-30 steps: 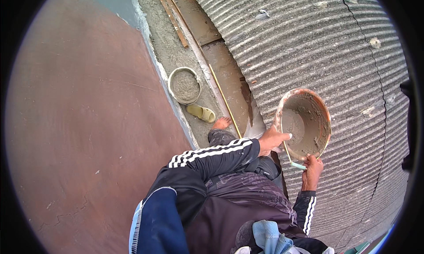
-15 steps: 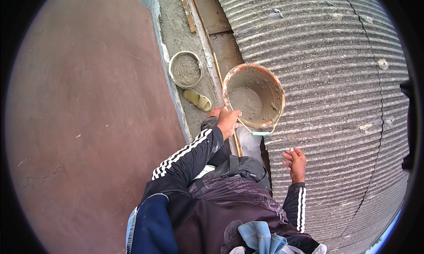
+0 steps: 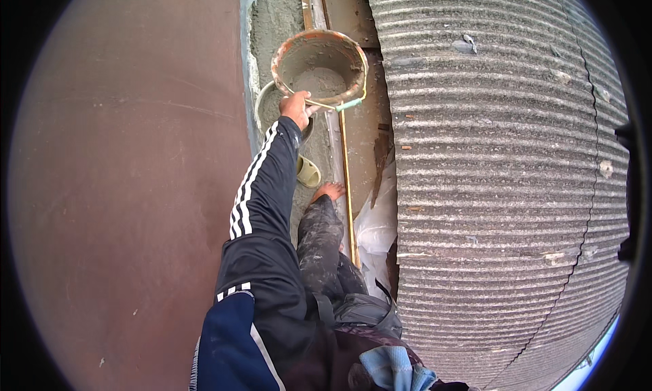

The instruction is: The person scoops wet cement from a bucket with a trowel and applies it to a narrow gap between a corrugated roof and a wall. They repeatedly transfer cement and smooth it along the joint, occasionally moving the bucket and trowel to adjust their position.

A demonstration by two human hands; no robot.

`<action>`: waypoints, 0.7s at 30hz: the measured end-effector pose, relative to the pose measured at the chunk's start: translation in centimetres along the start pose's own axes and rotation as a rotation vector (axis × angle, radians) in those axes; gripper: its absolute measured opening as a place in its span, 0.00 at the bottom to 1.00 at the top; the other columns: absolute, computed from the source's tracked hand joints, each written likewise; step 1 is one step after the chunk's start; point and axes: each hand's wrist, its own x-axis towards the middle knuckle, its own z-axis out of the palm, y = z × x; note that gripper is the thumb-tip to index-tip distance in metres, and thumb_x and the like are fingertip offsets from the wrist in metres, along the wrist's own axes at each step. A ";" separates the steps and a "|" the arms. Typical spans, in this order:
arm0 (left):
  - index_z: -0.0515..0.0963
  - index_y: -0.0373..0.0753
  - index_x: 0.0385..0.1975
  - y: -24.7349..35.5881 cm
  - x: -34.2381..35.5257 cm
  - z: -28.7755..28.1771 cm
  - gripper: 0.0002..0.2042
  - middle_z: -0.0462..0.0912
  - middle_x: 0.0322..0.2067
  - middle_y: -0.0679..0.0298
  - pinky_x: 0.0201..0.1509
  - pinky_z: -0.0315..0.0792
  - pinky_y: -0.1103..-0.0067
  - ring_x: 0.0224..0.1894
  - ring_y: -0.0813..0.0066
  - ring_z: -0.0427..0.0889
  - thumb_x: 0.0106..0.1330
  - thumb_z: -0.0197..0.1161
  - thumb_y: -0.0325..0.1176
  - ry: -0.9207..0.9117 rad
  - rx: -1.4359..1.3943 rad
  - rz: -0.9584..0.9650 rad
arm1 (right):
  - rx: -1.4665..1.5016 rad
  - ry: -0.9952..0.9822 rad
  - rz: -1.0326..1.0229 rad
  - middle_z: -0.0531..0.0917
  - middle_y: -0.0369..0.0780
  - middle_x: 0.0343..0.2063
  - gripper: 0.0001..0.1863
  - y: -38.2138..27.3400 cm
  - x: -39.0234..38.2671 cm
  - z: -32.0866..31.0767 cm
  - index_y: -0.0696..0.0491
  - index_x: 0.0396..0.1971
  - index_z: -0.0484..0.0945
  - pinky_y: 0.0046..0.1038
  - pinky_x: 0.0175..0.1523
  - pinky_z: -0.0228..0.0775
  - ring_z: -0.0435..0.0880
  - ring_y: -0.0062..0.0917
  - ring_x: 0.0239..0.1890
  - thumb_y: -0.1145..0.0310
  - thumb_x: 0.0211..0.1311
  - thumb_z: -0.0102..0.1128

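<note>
Grey corrugated sheeting (image 3: 502, 173) fills the right of the frame, facing a reddish-brown surface (image 3: 129, 187) on the left. Between them, at upper centre, is the orange-rimmed bucket (image 3: 292, 58), tilted so I see wet grey mix inside; whether anything supports it underneath, I can't tell. It partly covers a smaller pale bucket (image 3: 258, 105), also holding grey mix. The left hand (image 3: 296, 109) is closed on the large one's near rim; the right is out of sight, its state unknown. Below, a sleeve partly hides an olive slipper (image 3: 310, 172).

The orange-rimmed bucket (image 3: 319, 54) has moved, partly hiding the pail (image 3: 259, 110).
</note>
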 end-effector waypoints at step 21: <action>0.85 0.36 0.31 4.5 35.1 -6.2 0.33 0.86 0.32 0.54 0.46 0.72 0.68 0.42 0.55 0.85 0.72 0.52 0.64 -0.135 2.286 1.410 | 0.249 0.096 -0.222 0.86 0.40 0.44 0.23 -37.0 16.1 -1.0 0.56 0.67 0.71 0.23 0.36 0.81 0.88 0.22 0.39 0.64 0.77 0.59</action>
